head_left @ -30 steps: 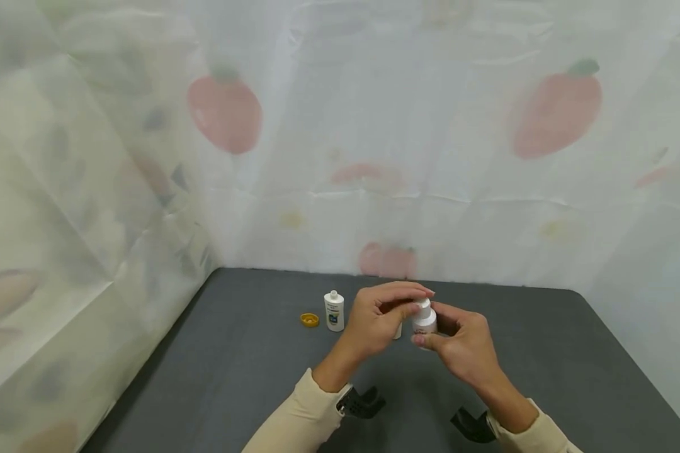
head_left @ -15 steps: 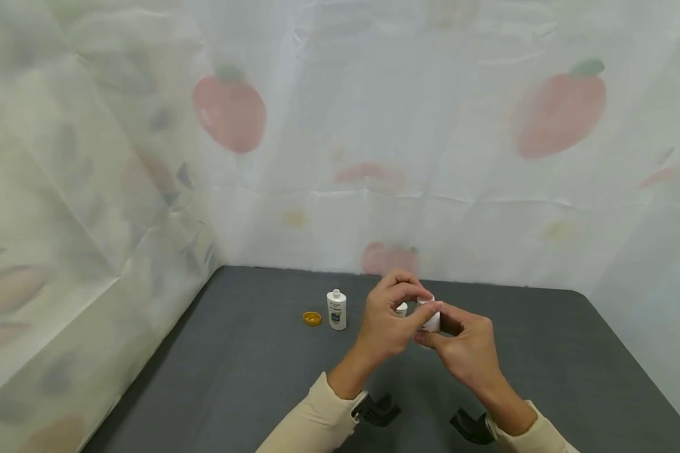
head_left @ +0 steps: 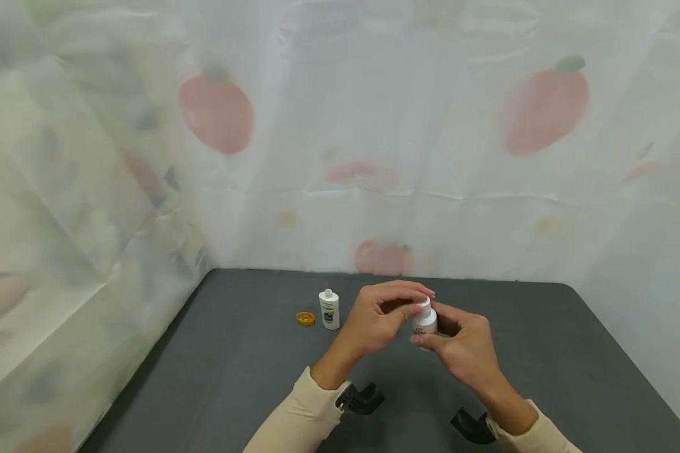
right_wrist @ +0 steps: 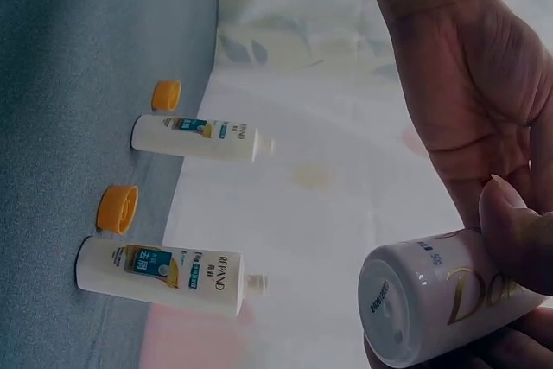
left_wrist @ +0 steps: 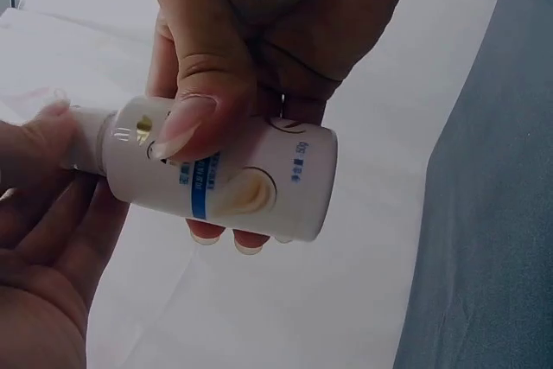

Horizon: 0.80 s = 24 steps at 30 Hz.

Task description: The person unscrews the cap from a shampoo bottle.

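My right hand (head_left: 464,343) grips the body of a small white toiletry bottle (head_left: 423,323), held up over the table. My left hand (head_left: 376,318) pinches the bottle's white cap (left_wrist: 82,140) between thumb and fingers, at the left of the left wrist view. There the bottle's label shows a blue band, a cream swirl and "50g", partly under the right thumb (left_wrist: 194,118). The bottle's flat base (right_wrist: 389,313) faces the camera in the right wrist view.
Two white bottles with narrow uncapped necks stand on the dark grey table (head_left: 249,377): one (right_wrist: 164,274) nearer, one (right_wrist: 199,137) farther. An orange cap (right_wrist: 117,209) lies beside the nearer, another orange cap (right_wrist: 166,95) beside the farther. Fruit-print sheeting (head_left: 464,239) encloses the table.
The left hand turned over the cap half a second ago and is now back leftward, much as one second ago. The right hand keeps its grip. The head view shifts slightly.
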Tool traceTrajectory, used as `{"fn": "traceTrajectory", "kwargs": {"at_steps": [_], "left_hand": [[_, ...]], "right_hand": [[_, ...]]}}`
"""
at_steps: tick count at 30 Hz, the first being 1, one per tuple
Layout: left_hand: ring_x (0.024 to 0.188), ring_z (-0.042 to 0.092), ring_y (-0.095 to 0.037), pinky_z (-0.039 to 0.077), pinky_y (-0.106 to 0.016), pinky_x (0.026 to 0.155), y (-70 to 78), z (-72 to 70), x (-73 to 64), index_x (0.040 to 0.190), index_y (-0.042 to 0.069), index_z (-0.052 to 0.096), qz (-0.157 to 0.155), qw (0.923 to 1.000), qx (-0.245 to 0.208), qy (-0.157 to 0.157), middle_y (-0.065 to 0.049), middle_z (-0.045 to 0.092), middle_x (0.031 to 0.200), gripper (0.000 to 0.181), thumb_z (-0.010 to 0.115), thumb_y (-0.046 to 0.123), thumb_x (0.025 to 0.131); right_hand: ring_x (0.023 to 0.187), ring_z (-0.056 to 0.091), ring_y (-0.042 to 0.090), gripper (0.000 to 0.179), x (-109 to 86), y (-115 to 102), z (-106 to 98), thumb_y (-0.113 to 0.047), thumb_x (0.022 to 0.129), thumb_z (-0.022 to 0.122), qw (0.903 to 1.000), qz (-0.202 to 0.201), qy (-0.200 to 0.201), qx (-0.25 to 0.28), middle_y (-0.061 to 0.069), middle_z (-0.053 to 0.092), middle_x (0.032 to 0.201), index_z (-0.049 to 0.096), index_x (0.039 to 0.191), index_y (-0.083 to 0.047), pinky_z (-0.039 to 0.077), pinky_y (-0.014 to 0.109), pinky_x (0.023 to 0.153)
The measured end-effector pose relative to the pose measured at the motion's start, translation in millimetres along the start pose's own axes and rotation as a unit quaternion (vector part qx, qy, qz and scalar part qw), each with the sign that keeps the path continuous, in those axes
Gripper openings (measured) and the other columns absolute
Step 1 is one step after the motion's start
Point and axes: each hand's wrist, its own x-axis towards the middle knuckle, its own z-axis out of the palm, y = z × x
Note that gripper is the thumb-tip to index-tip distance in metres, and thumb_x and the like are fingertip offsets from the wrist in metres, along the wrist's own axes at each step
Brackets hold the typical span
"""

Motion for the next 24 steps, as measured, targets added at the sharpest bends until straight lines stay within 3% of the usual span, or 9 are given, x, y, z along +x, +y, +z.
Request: {"fn": "traceTrajectory", "kwargs": {"at_steps": [5, 10, 13, 18, 24], "left_hand": [[0.102, 0.071, -0.031, 0.064, -0.040, 0.090, -1.8, 2.5, 0.4, 0.106, -0.008, 0.073, 0.022, 0.9997, 0.002, 0.010, -0.026, 0.068, 0.113, 0.012, 0.071, -0.006, 0.095], [0.106, 0.071, -0.037, 0.065, -0.041, 0.089, -2.4, 9.8, 1.9, 0.109, -0.010, 0.071, 0.048, 0.9987, -0.015, 0.001, -0.029, 0.068, 0.116, 0.014, 0.070, -0.008, 0.095], [0.105, 0.073, -0.035, 0.066, -0.040, 0.083, -1.9, 14.7, 2.5, 0.106, -0.010, 0.073, 0.056, 0.9984, -0.012, 0.006, -0.030, 0.071, 0.114, 0.012, 0.069, -0.007, 0.095], [0.106, 0.074, -0.031, 0.066, -0.038, 0.082, 0.8, 14.3, -1.1, 0.107, -0.010, 0.075, 0.044, 0.9989, -0.012, 0.012, -0.030, 0.073, 0.113, 0.014, 0.072, -0.004, 0.095], [0.138, 0.061, -0.029, 0.058, -0.043, 0.106, 5.9, 1.7, -4.6, 0.129, -0.021, 0.060, 0.021, 0.9938, -0.086, -0.067, -0.040, 0.055, 0.141, 0.033, 0.055, 0.002, 0.106]], "right_hand": [[0.096, 0.076, 0.004, 0.050, -3.7, -0.6, 0.9, -0.003, 0.078, 0.090, 0.9992, -0.038, 0.011, -0.009, 0.019, 0.079, 0.112, 0.075, 0.126, -0.002, 0.062, 0.020, 0.075], [0.093, 0.078, 0.008, 0.044, -7.4, -1.5, 3.9, -0.001, 0.077, 0.090, 0.9952, -0.088, 0.020, -0.038, 0.016, 0.081, 0.106, 0.078, 0.119, -0.002, 0.061, 0.018, 0.076], [0.090, 0.078, 0.009, 0.041, -9.0, -1.4, 5.7, -0.003, 0.076, 0.091, 0.9934, -0.098, 0.025, -0.053, 0.013, 0.082, 0.101, 0.080, 0.115, -0.004, 0.061, 0.017, 0.076], [0.089, 0.079, 0.011, 0.038, -10.0, -2.5, 5.7, -0.005, 0.076, 0.092, 0.9960, -0.071, 0.020, -0.049, 0.009, 0.082, 0.100, 0.081, 0.113, -0.007, 0.062, 0.021, 0.077], [0.101, 0.079, 0.026, 0.052, -8.9, -6.9, 3.2, -0.005, 0.079, 0.090, 1.0000, 0.000, -0.003, -0.006, 0.020, 0.078, 0.113, 0.073, 0.128, 0.000, 0.066, 0.028, 0.073]]}}
